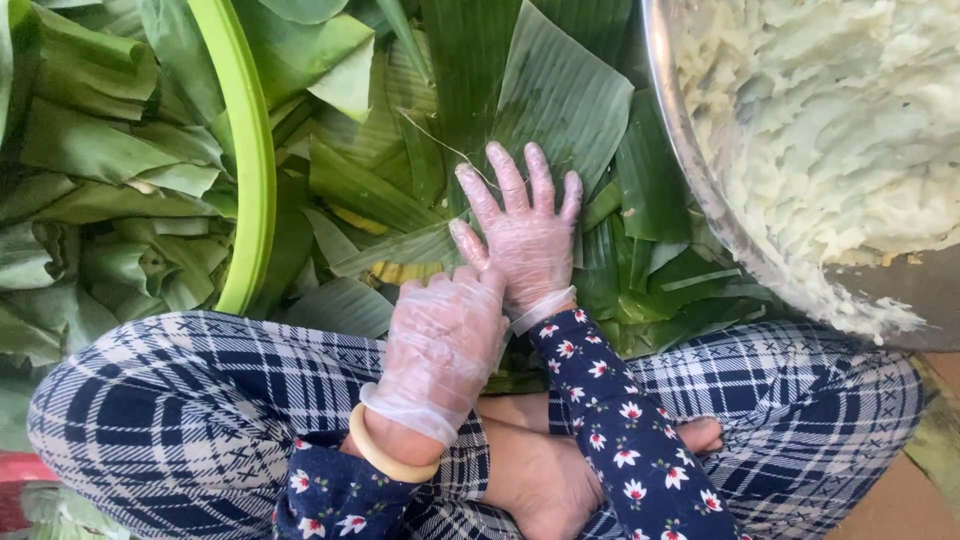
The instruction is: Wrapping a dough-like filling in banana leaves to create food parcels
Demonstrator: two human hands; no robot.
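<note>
Both my hands wear thin clear plastic gloves. My right hand (pixel 524 230) lies flat with fingers spread on a broad green banana leaf (pixel 565 95) spread over a heap of leaves. My left hand (pixel 443 335) rests just below it with fingers curled down onto the leaf edge, partly overlapping my right wrist. A pale bangle circles my left wrist. I sit cross-legged in checked trousers and flowered dark sleeves.
A large metal basin (pixel 700 180) of pale mashed paste stands at the upper right. A lime-green plastic tub (pixel 245 150) packed with folded banana leaves is at the left. Loose leaf pieces (pixel 370 190) cover the floor ahead of my knees.
</note>
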